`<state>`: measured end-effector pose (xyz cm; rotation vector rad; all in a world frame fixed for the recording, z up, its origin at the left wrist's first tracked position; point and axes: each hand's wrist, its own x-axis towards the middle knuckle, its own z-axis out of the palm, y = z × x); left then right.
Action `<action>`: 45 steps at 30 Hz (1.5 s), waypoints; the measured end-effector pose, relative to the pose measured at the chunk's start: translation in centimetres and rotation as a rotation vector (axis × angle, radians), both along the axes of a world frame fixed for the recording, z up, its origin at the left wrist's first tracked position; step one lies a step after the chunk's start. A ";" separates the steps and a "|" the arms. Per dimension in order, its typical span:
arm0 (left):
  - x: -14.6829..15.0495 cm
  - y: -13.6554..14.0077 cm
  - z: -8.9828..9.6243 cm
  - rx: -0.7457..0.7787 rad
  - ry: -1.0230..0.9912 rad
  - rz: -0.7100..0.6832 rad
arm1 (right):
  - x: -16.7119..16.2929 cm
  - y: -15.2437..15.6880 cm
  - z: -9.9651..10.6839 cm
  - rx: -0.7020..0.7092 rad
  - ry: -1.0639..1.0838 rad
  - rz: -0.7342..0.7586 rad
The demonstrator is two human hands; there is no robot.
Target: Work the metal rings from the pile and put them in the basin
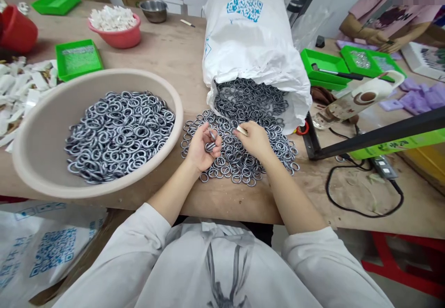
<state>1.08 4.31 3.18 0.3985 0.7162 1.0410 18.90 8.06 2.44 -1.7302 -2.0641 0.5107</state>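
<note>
My left hand (203, 149) is turned palm up with its fingers curled round a few grey rings (210, 147). My right hand (255, 140) is closed on a short cream-coloured strip (242, 131), whose kind I cannot make out. Both hands are over a spread pile of shiny grey rings (239, 162) on the wooden table. Behind the pile, a white woven sack (250, 43) lies with its mouth towards me, and more rings spill out of it. To the left stands a wide beige basin (38, 159) with many of the same rings inside.
At the left are a green tray (78, 60), a pink bowl (116, 39) of white pieces, and a metal bowl (153, 11). On the right, a black metal frame (375, 134), a bottle (347, 106) and a cable (365, 213) flank the pile. Another person's hands (385, 43) work beyond.
</note>
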 end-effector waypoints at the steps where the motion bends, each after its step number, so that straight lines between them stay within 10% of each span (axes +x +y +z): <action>1: 0.3 -0.1 -0.1 0.017 0.055 0.005 | 0.4 -0.5 0.1 -0.034 0.195 0.010; 5: 2.0 -1.1 -1.2 0.178 0.277 -0.010 | 0.6 -3.1 0.3 -0.238 0.869 0.019; 10: 3.1 -2.0 -1.9 0.317 0.364 -0.105 | -1.0 -5.1 -0.3 -0.194 1.018 -0.020; 19: 2.8 -2.1 -1.0 0.264 0.282 -0.183 | -0.4 -4.7 -0.9 -0.010 0.835 0.075; 25: 2.6 -2.2 -0.7 0.225 0.261 -0.183 | 0.1 -6.3 0.1 0.343 0.312 0.152; 31: 2.3 -2.3 -1.0 0.272 0.266 -0.208 | 0.2 -6.5 0.3 0.249 0.241 0.230; 37: 2.5 -2.7 -1.2 0.400 0.277 -0.404 | 1.9 -4.1 -0.9 0.125 0.487 0.009; 41: 2.2 -2.4 -0.3 0.371 0.302 -0.246 | 2.0 -3.3 -0.9 0.127 0.442 -0.043; 45: -0.8 -3.2 3.8 0.375 0.468 0.118 | 1.1 -2.3 -0.2 0.036 -0.088 -0.076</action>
